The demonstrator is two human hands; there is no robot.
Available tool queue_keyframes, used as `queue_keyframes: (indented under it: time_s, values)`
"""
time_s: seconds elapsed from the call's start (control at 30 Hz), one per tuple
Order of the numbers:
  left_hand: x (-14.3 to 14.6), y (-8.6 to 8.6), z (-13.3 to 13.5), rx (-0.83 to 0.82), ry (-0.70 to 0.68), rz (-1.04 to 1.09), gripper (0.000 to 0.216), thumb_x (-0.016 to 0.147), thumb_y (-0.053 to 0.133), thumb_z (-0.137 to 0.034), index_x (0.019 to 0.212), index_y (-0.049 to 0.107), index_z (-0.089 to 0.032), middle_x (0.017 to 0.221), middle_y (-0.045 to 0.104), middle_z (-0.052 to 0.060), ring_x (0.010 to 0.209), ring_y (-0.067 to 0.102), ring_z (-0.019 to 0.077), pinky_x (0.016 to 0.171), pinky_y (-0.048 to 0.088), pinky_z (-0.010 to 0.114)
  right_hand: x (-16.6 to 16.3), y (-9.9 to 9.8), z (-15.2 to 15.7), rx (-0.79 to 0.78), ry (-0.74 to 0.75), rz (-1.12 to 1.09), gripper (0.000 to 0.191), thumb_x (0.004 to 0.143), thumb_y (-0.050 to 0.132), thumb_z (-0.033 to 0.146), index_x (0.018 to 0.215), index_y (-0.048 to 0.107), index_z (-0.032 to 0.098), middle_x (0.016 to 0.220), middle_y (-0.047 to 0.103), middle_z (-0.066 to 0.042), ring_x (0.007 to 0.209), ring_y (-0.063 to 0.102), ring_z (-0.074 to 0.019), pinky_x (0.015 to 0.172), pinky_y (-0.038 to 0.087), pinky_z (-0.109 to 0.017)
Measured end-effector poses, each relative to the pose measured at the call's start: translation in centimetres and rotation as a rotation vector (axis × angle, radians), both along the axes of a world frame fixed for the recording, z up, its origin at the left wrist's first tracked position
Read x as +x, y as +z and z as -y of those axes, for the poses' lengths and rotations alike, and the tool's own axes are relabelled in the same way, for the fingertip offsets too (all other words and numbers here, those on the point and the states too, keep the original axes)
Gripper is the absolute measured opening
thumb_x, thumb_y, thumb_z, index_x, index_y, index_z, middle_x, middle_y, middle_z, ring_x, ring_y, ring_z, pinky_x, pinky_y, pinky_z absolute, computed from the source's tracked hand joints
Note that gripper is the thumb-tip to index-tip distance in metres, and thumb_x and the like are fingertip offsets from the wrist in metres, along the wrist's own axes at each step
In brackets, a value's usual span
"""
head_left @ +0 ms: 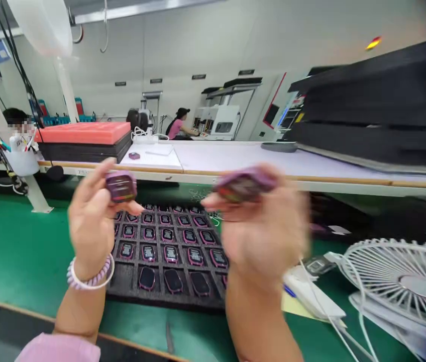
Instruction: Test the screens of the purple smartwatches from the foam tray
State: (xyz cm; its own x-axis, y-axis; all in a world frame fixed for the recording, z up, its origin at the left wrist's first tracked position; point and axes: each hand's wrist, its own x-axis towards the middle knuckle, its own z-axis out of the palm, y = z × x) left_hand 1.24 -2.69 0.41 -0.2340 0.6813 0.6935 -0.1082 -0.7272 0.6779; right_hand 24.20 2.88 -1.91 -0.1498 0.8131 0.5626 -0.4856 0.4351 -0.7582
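Right forearm (260, 322) and hand (265, 234) partly hide the tray (122, 279), white fan (420, 285) nearby.

Bright, diffuse indoor light covers the pale wall (183, 40) and green work surface (20, 246); shade gathers beneath the white shelf (228, 157). Motion blur smears the right hand (263, 231) and its purple-edged device (245, 185); the left hand (94, 216) is clearer. Pale reflections streak the left-hand device (121, 187). The upper right corner darkens; wide-angle distortion stretches the fan (405, 281).
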Motion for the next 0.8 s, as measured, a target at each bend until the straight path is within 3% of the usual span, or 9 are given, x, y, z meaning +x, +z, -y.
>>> queue_keyframes:
  time_s: [0.1,0.23,0.37,0.57,0.7,0.8]
  values:
    - [1.2,-0.1,-5.0,-0.169,-0.191,0.090,0.046,0.091,0.073,-0.040,0.132,0.067,-0.019,0.093,0.075,0.005,0.059,0.069,0.0134,0.056,0.063,0.025,-2.6,0.8,-3.3,-0.042,0.128,-0.026,0.035,0.096,0.073,0.055,0.116,0.068,0.027,0.107,0.074,-0.008,0.075,0.072,-0.0227,0.064,0.062,-0.037]
    - [1.4,-1.2,-7.3,-0.372,-0.344,0.063,0.069,0.081,0.083,-0.038,0.143,0.059,-0.017,0.086,0.072,0.001,0.061,0.070,0.0125,0.059,0.063,0.023,-3.6,-0.1,-5.3,-0.131,0.221,-0.014,0.043,0.089,0.080,0.041,0.125,0.063,0.024,0.112,0.076,-0.006,0.076,0.073,-0.0175,0.066,0.062,-0.031]
    - [1.6,-1.6,-7.3,-0.305,-0.276,0.004,0.075,0.074,0.091,-0.027,0.142,0.059,-0.022,0.093,0.070,-0.001,0.063,0.070,0.0093,0.061,0.062,0.019,-3.2,-0.5,-4.9,-0.134,0.231,-0.001,0.055,0.080,0.085,0.024,0.130,0.060,0.025,0.114,0.075,-0.003,0.075,0.072,-0.0140,0.069,0.062,-0.027]
    - [2.0,-2.1,-7.4,-0.206,-0.186,-0.117,0.065,0.079,0.088,-0.027,0.138,0.062,-0.023,0.102,0.072,0.003,0.066,0.071,0.0099,0.066,0.065,0.021,-3.3,-0.4,-4.8,-0.132,0.212,0.028,0.063,0.075,0.083,0.018,0.133,0.058,0.026,0.113,0.074,-0.003,0.077,0.071,-0.0147,0.069,0.061,-0.028]
    - [2.0,-2.4,-7.5,-0.210,-0.205,-0.136,0.062,0.082,0.082,-0.024,0.140,0.060,-0.022,0.109,0.072,0.005,0.069,0.073,0.0109,0.070,0.067,0.023,-3.5,-0.4,-4.9,-0.125,0.211,0.043,0.062,0.072,0.077,0.016,0.131,0.059,0.025,0.108,0.073,-0.002,0.075,0.070,-0.0144,0.068,0.061,-0.028]
    - [2.2,-2.3,-7.4,-0.225,-0.200,-0.118,0.058,0.081,0.078,-0.021,0.137,0.062,-0.021,0.103,0.072,0.004,0.065,0.072,0.0107,0.067,0.067,0.022,-3.5,-0.4,-4.9,-0.123,0.213,0.030,0.054,0.074,0.078,0.019,0.125,0.060,0.024,0.098,0.071,0.000,0.071,0.069,-0.0142,0.066,0.059,-0.028]
